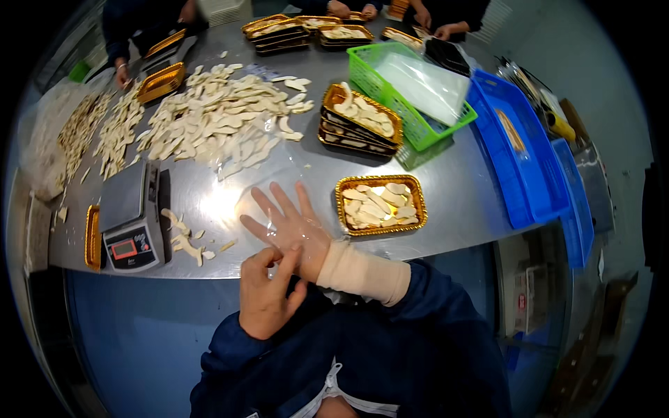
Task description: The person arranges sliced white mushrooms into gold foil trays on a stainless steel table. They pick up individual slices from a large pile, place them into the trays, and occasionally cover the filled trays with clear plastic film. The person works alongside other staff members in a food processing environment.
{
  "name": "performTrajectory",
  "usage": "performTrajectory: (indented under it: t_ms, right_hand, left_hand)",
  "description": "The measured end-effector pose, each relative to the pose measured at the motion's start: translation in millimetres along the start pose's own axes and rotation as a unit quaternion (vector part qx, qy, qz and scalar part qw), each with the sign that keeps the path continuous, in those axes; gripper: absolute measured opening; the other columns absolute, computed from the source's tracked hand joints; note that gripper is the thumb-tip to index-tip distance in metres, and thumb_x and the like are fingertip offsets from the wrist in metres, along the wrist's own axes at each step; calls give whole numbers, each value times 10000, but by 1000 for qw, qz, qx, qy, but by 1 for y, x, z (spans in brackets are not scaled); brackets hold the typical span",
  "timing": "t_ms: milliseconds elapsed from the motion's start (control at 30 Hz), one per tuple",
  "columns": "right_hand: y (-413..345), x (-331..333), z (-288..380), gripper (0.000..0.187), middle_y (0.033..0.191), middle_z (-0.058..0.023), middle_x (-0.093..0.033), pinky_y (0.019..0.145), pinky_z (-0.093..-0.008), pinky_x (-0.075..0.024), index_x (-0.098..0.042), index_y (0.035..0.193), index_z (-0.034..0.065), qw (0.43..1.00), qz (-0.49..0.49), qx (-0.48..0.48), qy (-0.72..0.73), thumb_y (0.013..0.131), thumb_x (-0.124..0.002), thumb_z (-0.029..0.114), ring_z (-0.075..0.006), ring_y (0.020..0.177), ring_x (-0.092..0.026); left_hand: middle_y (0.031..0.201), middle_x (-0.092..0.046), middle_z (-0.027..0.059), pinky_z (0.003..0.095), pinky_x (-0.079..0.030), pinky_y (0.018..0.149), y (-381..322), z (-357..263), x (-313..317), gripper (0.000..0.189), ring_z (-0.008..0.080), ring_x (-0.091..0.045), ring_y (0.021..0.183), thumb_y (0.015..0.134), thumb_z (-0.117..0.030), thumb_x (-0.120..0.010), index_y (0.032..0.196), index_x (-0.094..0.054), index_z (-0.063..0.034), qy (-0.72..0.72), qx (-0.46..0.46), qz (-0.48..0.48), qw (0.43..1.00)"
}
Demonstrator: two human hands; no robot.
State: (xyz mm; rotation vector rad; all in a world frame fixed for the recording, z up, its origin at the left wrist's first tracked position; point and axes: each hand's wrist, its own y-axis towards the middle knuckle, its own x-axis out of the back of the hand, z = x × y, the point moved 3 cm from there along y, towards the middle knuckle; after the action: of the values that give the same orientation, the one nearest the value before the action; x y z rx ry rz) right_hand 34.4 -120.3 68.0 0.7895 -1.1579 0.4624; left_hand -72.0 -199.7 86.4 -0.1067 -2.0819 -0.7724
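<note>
My right hand (pixel 295 230) is spread inside a clear plastic bag (pixel 269 157), whose loose far end reaches over the table toward pale slices. A beige elastic cuff (pixel 366 271) covers that wrist. My bare left hand (pixel 269 292) is bent at the heel of the right palm, its fingertips against the film; whether they pinch it is hard to see. Right of my hands, a gold-rimmed tray (pixel 381 205) holds a layer of pale dried slices. Beyond it stands a stack of similar trays (pixel 360 123), the top one filled with slices. A large pile of slices (pixel 209 115) lies farther off.
A digital scale (pixel 130 214) stands at the left beside an upended gold tray (pixel 93 237) and scattered slices (pixel 185 243). A green basket (pixel 449 128) holds white sheets. Blue crates (pixel 522 157) line the right edge. Co-workers' hands (pixel 339 9) work across the metal table (pixel 292 183).
</note>
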Motion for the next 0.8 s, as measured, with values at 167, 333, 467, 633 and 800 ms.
performTrajectory:
  t_ms: [167, 333, 467, 633, 800]
  right_hand:
    - [-11, -12, -4, 635, 1574, -209, -274, 1137, -694, -82, -438, 1462, 185, 998, 57, 15, -21, 843, -533, 288, -425, 1462, -210]
    - [-6, -27, 6, 521, 1604, -142, -251, 1162, -683, -35, -491, 1414, 187, 973, 194, 65, -106, 914, -453, 331, -350, 1503, -133]
    - [-11, -43, 3, 479, 1616, -78, -241, 1169, -681, 19, -501, 1399, 197, 968, 156, 68, -185, 944, -420, 321, -309, 1516, -83]
    - [-16, -44, -4, 473, 1591, -68, -289, 1163, -689, 27, -499, 1396, 181, 931, 191, 77, -302, 950, -400, 305, -313, 1513, -98]
    - [-18, -47, -7, 450, 1512, -69, -394, 1157, -706, 22, -520, 1362, 149, 934, 217, 68, -274, 950, -396, 282, -315, 1491, -162]
  left_hand:
    - [1109, -512, 202, 417, -477, 834, 4, -3, -4, 613, 356, -538, 983, 672, -45, -754, 1258, -578, -21, 17, 35, 8, 999]
    - [1076, -531, 208, 427, -485, 797, 15, -4, -5, 546, 369, -562, 955, 747, -210, -803, 1201, -588, 3, 16, 52, 6, 999]
    - [1034, -541, 187, 380, -503, 769, 21, 8, -14, 441, 346, -583, 891, 819, -209, -745, 1164, -587, 17, 13, 87, 10, 996]
    - [986, -556, 157, 362, -505, 719, 37, 7, -15, 396, 317, -596, 828, 827, -133, -738, 1163, -579, 4, -25, 77, 35, 996]
    - [980, -552, 154, 359, -501, 698, 49, 17, -29, 410, 307, -597, 826, 832, -165, -736, 1163, -566, 7, -75, 186, 88, 976]
